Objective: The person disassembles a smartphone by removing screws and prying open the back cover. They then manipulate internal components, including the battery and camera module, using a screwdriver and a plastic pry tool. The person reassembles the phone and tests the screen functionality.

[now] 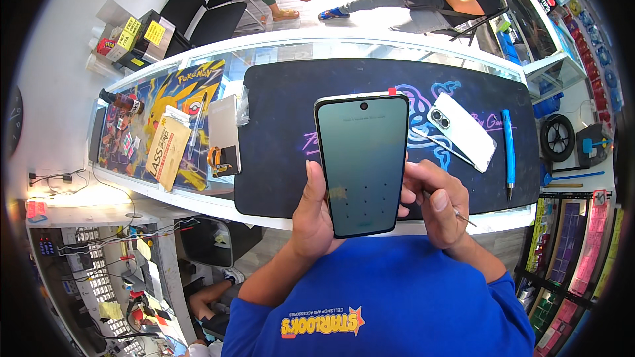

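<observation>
A black-framed rectangular smartphone (365, 158) with a lit grey-green screen is held above the near side of a printed black mat (281, 182) by the left hand (312, 221), clasped around its left edge. A thin silver metal tool (462, 216) is pinched in the right hand (442, 210), beside the smartphone's lower right edge. On the mat, a white dual-camera phone (463, 133) and a blue pen-shaped tool (508, 152) are laid.

White wall (56, 59) left; pale floor (301, 23), black chairs (221, 25) beyond glass counter (297, 50); warm glow (46, 188) lower left.
</observation>
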